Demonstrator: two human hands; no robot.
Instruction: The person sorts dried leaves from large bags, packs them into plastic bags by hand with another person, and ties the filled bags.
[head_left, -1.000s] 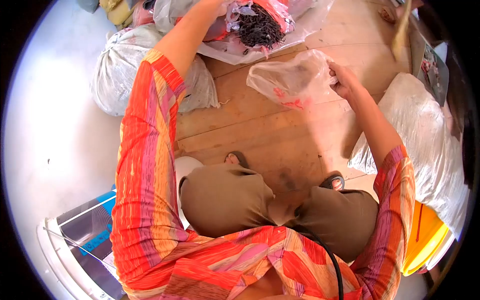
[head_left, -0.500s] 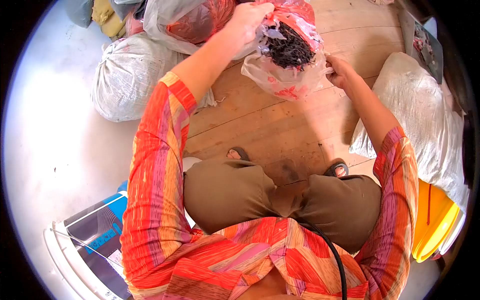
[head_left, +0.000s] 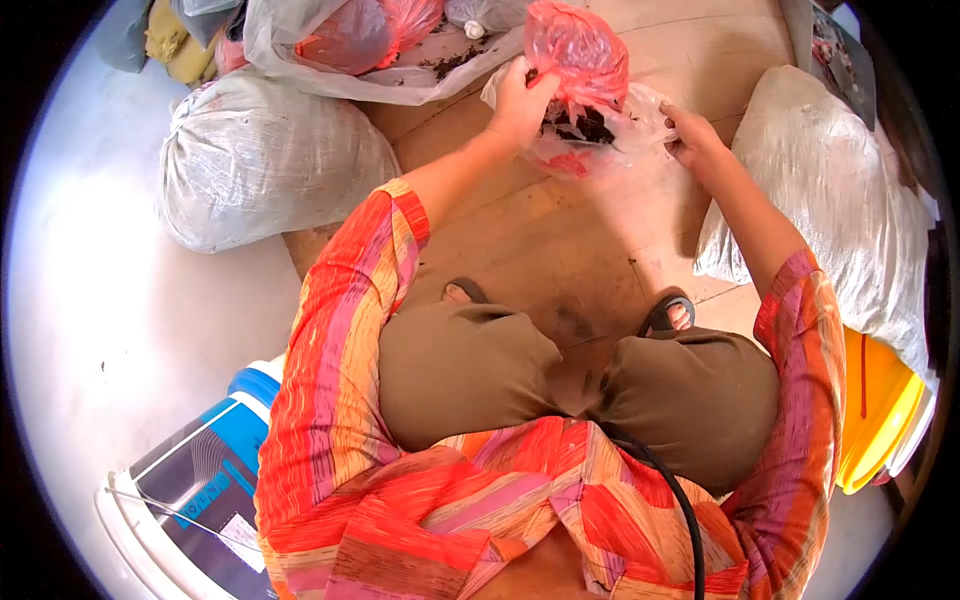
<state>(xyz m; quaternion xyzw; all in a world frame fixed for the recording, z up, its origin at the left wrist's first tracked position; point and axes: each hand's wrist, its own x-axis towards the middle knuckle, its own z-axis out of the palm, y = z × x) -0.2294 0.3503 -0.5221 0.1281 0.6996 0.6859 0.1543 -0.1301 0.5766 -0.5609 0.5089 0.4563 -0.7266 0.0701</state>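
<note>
A thin red plastic bag (head_left: 578,52) is tipped mouth-down over a clear plastic bag (head_left: 640,135) with red print. Dark, dry shreds (head_left: 585,126) show between the two mouths. My left hand (head_left: 522,103) is closed at the left side, gripping the red bag near its neck; whether it also pinches the clear bag's rim I cannot tell. On the other side, my right hand (head_left: 692,138) pinches the clear bag's edge between thumb and fingers.
A stuffed white sack (head_left: 270,155) lies left, another white sack (head_left: 820,170) right. At the top, an open clear bag (head_left: 400,92) holds red bags and dark crumbs. A paint bucket (head_left: 200,480) is lower left, a yellow bucket (head_left: 870,410) lower right. Planks (head_left: 520,230) form the floor.
My left hand has come down and slightly right, along the red bag. The red bag now stands bottom-up above the clear one, and fewer dark shreds show. My right hand keeps its pinch.
</note>
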